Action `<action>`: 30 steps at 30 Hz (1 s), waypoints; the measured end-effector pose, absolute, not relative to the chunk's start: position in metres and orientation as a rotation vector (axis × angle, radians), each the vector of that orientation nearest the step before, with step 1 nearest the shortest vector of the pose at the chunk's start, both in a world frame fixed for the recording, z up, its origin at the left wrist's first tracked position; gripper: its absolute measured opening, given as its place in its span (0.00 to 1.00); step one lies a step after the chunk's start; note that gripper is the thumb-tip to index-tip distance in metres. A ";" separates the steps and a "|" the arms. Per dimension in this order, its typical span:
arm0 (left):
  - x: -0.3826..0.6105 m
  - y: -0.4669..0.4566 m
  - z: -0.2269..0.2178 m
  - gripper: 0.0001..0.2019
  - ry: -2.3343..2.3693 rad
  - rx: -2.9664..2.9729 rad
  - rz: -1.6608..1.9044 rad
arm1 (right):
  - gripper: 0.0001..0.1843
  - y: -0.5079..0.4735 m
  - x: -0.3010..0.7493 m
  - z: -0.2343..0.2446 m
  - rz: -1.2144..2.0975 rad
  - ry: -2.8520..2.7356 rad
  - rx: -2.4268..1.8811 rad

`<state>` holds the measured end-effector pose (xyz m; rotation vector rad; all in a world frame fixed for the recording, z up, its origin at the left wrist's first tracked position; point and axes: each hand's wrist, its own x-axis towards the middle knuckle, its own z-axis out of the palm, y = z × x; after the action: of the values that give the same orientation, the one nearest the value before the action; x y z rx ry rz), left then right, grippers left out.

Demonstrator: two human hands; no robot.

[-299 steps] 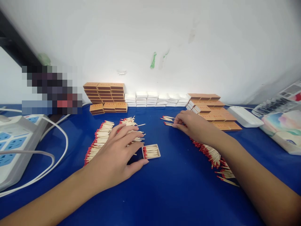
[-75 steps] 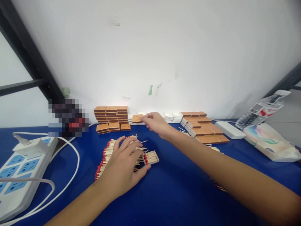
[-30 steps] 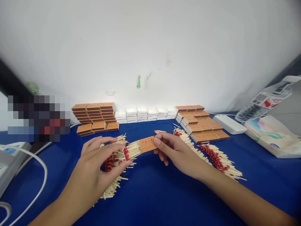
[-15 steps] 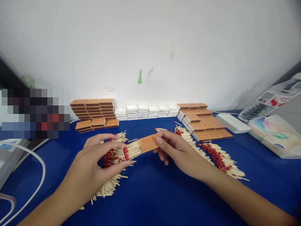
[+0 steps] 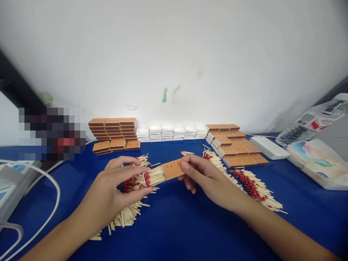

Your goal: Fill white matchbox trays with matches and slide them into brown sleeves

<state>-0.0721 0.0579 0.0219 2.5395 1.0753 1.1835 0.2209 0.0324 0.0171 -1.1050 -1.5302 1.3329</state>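
My left hand (image 5: 114, 186) pinches the white inner tray (image 5: 154, 176), which is full of red-tipped matches. My right hand (image 5: 202, 174) grips the orange matchbox sleeve (image 5: 174, 168). The tray sits partly inside the sleeve, with the match heads still showing at its left end. Both are held just above the blue tabletop (image 5: 185, 224). A heap of loose matches (image 5: 130, 203) lies under my left hand.
Orange matchboxes (image 5: 112, 129) are stacked at the back left, white trays (image 5: 168, 133) at the back centre, orange sleeves (image 5: 235, 145) at the back right. More loose matches (image 5: 250, 185) lie right of my right hand. A white power strip and cable (image 5: 40, 181) lie left; a tissue pack (image 5: 318, 161) right.
Ten seconds ago the tray lay on the table while my right hand gathered matches. My right hand then fetched a sleeve from the back. The tray has slid a little further into the sleeve.
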 end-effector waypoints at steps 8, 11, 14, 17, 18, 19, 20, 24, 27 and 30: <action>-0.072 0.055 0.023 0.13 1.033 2.543 1.162 | 0.25 0.027 0.218 0.016 1.275 -1.503 -1.101; -0.071 0.055 0.024 0.13 0.986 2.562 1.146 | 0.24 0.026 0.218 0.016 1.270 -1.500 -1.101; -0.071 0.055 0.024 0.14 0.938 2.598 1.141 | 0.25 0.026 0.217 0.017 1.316 -1.488 -1.102; -0.070 0.054 0.022 0.14 0.922 2.620 1.136 | 0.25 0.025 0.215 0.017 1.359 -1.472 -1.073; -0.069 0.053 0.022 0.13 0.922 2.605 1.149 | 0.25 0.025 0.214 0.017 1.363 -1.469 -1.066; -0.069 0.053 0.022 0.12 0.930 2.583 1.185 | 0.25 0.025 0.213 0.017 1.363 -1.466 -1.062; -0.069 0.053 0.021 0.12 0.945 2.576 1.166 | 0.25 0.024 0.213 0.016 1.363 -1.462 -1.063; -0.068 0.053 0.023 0.14 0.980 2.553 1.206 | 0.24 0.023 0.212 0.015 1.392 -1.436 -1.065; -0.069 0.053 0.025 0.14 0.996 2.527 1.231 | 0.24 0.023 0.212 0.015 1.429 -1.430 -1.049; -0.069 0.054 0.026 0.14 0.996 2.506 1.213 | 0.23 0.021 0.211 0.014 1.452 -1.422 -1.028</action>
<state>-0.0691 0.0540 0.0259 2.5055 0.9959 1.2127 0.2106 0.0214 0.0142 -1.0276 -1.4218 1.4516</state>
